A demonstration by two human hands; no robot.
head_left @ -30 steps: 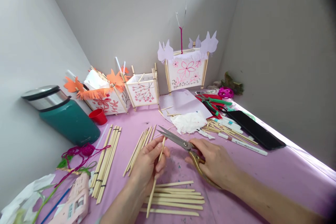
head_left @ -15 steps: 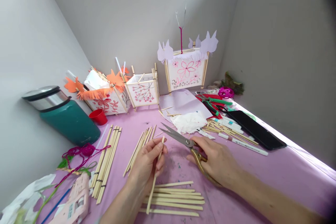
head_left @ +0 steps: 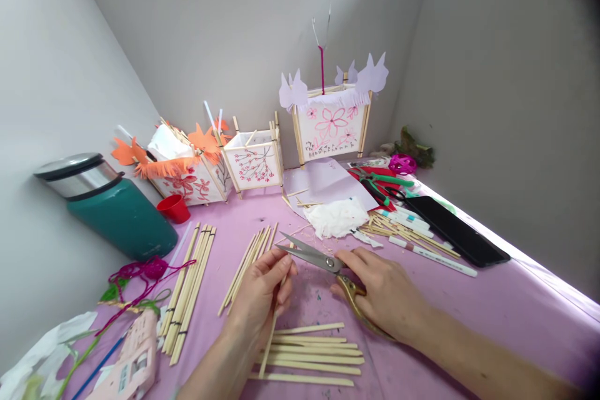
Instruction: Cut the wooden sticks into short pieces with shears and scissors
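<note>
My left hand (head_left: 265, 284) pinches a thin wooden stick (head_left: 268, 344) between thumb and fingers, held upright and slightly tilted. In my right hand (head_left: 377, 281) are scissors (head_left: 323, 259) with brass-coloured handles. The blades, slightly parted, reach left to the top end of the stick, just above my left fingertips. Whether they touch it I cannot tell. Under my left hand lies a row of loose sticks (head_left: 323, 359) on the pink-purple table cover. Another bunch of sticks (head_left: 244, 265) lies behind that hand.
At the left are bound stick bundles (head_left: 192, 294), a pink glue gun (head_left: 131, 356), magenta yarn (head_left: 154, 267), a red cup (head_left: 173, 207) and a teal bottle (head_left: 122, 219). Decorated paper lanterns (head_left: 255, 162) stand behind. Right: crumpled tissue (head_left: 336, 217), pliers (head_left: 377, 187), markers (head_left: 435, 257), a phone (head_left: 457, 231).
The scissors have come down and left, so their blades now cross at the stick's top end. My left hand holds the same stick in nearly the same place.
</note>
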